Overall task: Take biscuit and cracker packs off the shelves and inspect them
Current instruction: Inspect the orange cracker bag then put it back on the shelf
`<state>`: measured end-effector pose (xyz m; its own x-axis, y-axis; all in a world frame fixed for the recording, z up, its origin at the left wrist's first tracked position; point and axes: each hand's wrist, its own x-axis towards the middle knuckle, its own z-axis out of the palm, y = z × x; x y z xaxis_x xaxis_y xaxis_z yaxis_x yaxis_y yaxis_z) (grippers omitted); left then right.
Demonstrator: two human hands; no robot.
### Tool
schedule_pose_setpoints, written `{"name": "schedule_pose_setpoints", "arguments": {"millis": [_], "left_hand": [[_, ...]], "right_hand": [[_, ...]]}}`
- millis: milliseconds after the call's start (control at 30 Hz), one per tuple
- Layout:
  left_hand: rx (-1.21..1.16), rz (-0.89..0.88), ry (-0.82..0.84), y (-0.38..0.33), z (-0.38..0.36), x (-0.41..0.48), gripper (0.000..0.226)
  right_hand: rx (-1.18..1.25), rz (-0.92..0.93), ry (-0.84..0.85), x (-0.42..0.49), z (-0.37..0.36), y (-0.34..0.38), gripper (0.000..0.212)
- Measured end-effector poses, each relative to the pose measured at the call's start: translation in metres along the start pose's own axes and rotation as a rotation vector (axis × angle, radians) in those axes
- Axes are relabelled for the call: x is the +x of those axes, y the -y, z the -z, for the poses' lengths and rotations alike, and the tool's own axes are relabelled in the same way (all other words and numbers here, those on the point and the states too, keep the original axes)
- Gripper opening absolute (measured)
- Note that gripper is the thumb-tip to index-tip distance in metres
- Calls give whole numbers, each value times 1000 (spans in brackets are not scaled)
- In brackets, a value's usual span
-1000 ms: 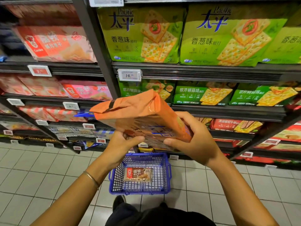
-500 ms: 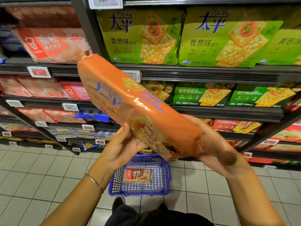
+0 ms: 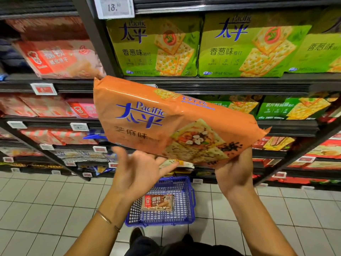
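An orange Pacific cracker pack [image 3: 166,124] is held up in front of the shelves, its printed front facing me and tilted down to the right. My right hand [image 3: 234,170] grips its lower right corner from below. My left hand [image 3: 136,170] is under the pack's lower left edge, palm up, fingers spread and blurred, its fingertips touching or just below the pack. Green Pacific cracker packs [image 3: 155,47] fill the shelf above, and more green packs [image 3: 293,108] sit one shelf lower.
A blue basket [image 3: 186,213] stands on the tiled floor below my hands with one red-brown biscuit pack [image 3: 157,203] inside. Pink and red biscuit packs [image 3: 59,60] fill the left shelves. A dark shelf post [image 3: 96,37] divides the bays.
The pack has been turned from its side to its printed front. My left hand has let go of it and now lies spread beneath it. My right hand still holds the pack.
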<state>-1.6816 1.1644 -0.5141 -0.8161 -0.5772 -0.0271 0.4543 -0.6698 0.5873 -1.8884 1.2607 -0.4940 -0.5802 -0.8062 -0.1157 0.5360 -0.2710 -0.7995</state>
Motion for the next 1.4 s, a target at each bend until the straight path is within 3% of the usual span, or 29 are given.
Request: {"name": "schedule_pose_setpoints", "arguments": {"millis": [100,300,400,467,500,533,600,667,833,900,1000,1133,1233,1400], "left_hand": [[-168,-3,72,-18,12,-7,136],[-232,93,-244,-22,23,-1,83],[-231,90,-306,-12,21,3,77],[-243,77,-306,-9,21,4,79],[-250,61,-313,-8,21,5,79],[-246,43,-339,-7,20,5,79],[-250,30,-407,-7,18,5,77],[-264,27,-425,-7,18,5,76],[-255,71,-320,-6,19,2,81],[-239,75,-251,-5,24,-2,82],[-219,112,-156,-7,33,-10,92],[-221,184,-92,-10,39,-18,102],[-149,267,-75,-17,48,-22,99],[-139,344,11,-18,53,-28,90]], "right_hand": [[-13,-41,-69,1,7,-3,40],[-65,-36,-68,2,11,-2,15],[-160,72,-68,0,10,1,7],[-154,84,-84,-5,7,3,61],[-149,76,-89,-5,9,1,74],[-134,76,-123,-6,10,-1,64],[-73,62,-167,-9,11,-5,22],[-89,68,-200,-10,15,-11,14],[-33,71,-236,-3,25,-21,13],[-41,49,-229,5,28,-19,22],[-50,-57,-130,13,26,-6,50],[-20,-282,-27,22,35,5,54],[28,-504,61,20,41,8,71],[15,-484,42,21,40,17,71]]}}
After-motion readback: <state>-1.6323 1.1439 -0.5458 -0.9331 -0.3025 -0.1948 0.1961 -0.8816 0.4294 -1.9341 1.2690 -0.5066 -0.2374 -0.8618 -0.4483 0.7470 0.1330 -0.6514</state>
